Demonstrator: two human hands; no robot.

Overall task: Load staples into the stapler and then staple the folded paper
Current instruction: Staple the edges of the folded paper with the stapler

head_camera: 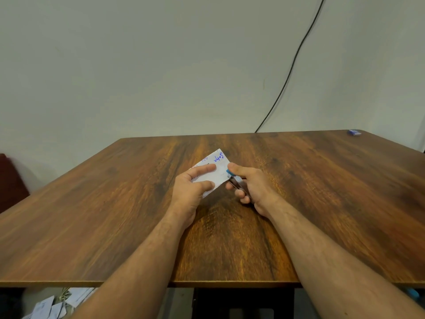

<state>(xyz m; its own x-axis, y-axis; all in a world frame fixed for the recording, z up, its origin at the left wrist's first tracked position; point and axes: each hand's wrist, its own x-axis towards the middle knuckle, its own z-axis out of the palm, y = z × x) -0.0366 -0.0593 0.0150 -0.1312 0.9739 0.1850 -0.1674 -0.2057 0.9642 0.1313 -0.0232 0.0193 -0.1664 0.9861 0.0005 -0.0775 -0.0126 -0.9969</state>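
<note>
A folded white paper (218, 166) with blue handwriting is held just above the middle of the wooden table (115, 203). My left hand (192, 187) pinches its left part, thumb on top and fingers along the upper edge. My right hand (250, 185) grips a small blue and metal stapler (234, 179), thumb pressing on its blue top. The stapler's jaws are closed over the paper's right edge. Most of the stapler is hidden inside my right hand.
A small blue box (354, 132) lies at the table's far right corner. A black cable (289, 72) runs down the wall behind the table. Scraps of paper (53, 305) lie on the floor at the lower left. A dark red object (9, 180) stands at the left edge.
</note>
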